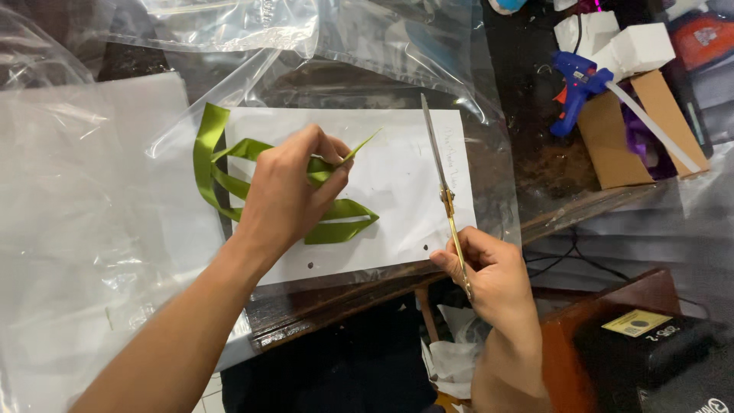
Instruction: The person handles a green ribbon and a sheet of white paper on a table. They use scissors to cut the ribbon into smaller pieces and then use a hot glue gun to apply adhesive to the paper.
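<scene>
Our left hand has its fingers pressed together, pinching a fold of green ribbon between thumb and fingertips; a narrow pointed end of the ribbon sticks up and to the right out of the pinch; the rest of it runs back under the hand in flat loops, one lying to the lower right of the knuckles, others curling off to the left and up; all of this lies on a white sheet of paper, which itself rests under or against clear plastic film spread over a dark wooden table.

Our right hand is closed around the handles of a pair of scissors; the fingers curl through and over the handles, so we cannot tell exactly how they sit inside; the blades stand nearly together, pointing away from us along the right part of the sheet, well apart from the ribbon and the left hand.

Farther out, at the upper right of the table, a blue glue gun rests by a brown cardboard box, with white foam blocks just behind it; a long white strip slants across the cardboard; at the lower right, below the table edge, we see a black device with a yellow label on a reddish wooden surface; more crumpled clear film covers the top of the view.
</scene>
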